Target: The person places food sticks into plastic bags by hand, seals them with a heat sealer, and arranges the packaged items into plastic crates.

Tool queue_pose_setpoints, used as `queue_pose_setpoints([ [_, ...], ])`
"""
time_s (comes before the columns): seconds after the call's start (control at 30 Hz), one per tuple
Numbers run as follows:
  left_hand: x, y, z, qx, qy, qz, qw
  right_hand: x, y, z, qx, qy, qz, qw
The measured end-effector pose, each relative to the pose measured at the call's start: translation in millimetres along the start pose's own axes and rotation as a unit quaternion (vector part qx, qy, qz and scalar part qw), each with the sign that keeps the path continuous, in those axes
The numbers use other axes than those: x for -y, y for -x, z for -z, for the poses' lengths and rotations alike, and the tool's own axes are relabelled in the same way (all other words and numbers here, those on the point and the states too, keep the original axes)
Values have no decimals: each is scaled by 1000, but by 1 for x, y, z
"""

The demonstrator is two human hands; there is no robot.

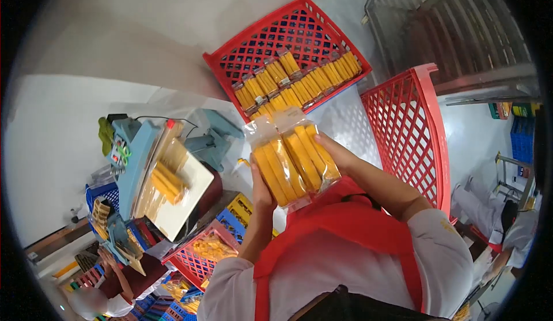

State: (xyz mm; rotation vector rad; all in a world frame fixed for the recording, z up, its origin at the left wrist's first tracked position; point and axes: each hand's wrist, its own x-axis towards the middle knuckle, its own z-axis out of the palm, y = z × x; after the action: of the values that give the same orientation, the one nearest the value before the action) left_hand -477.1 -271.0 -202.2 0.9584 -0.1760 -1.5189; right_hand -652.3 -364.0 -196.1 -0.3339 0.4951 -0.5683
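My left hand [262, 193] is closed around the side of a clear plastic pack of yellow sticks [277, 171]. Against it, side by side, is a second pack of yellow sticks [308, 157], gripped at its outer edge by my right hand [336, 153]. Both packs are held up in front of my red apron [340, 223], their clear top ends pointing away from me. Just beyond them, a red plastic crate [253, 36] contains rows of similar packs [311, 85]. Some of the nearest packs in the crate are hidden behind the ones I hold.
A pale blue machine [135, 168] stands at left, with another yellow pack [168, 183] on its white board [187, 203]. A red crate [412, 131] stands to my right. Below the machine, a pink crate [183, 257] holds yellow pieces. Another person [118, 280] works at lower left.
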Motion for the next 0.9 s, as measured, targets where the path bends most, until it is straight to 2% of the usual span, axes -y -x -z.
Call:
queue_pose_setpoints([
  [0.07,12,-37,3,55,0,25,998,7,-16,31,-12,5,11,1000],
  [0.13,28,-80,-4,23,53,64,996,28,-31,51,-50,20,26,998],
  [0.2,45,-122,-13,-37,-38,67,996,44,-51,87,-55,6,19,998],
  [0.27,62,-162,-15,-21,-38,76,996,56,-69,125,-85,-25,7,996],
  [0.3,69,-182,-17,-7,-50,84,995,66,-78,135,-153,-36,-10,988],
  [0.4,105,-254,8,0,-52,125,991,86,-114,196,-126,-34,3,991],
  [0.47,131,-302,23,10,-116,121,986,97,-140,243,-151,-41,-25,987],
  [0.53,139,-356,30,67,-83,185,977,108,-168,281,-146,31,31,988],
  [0.57,147,-381,26,70,-113,164,978,112,-183,301,-168,16,25,985],
  [0.6,152,-410,19,68,-109,167,978,121,-198,326,-173,18,21,985],
  [0.67,168,-456,23,22,75,310,947,127,-226,375,-189,-52,-43,980],
  [0.73,194,-510,43,74,13,235,969,141,-263,419,-188,-32,-28,981],
  [0.8,212,-552,52,35,-24,187,981,167,-289,429,-211,9,-21,977],
  [0.9,223,-599,56,28,-15,176,984,188,-334,468,-235,58,-43,969],
])
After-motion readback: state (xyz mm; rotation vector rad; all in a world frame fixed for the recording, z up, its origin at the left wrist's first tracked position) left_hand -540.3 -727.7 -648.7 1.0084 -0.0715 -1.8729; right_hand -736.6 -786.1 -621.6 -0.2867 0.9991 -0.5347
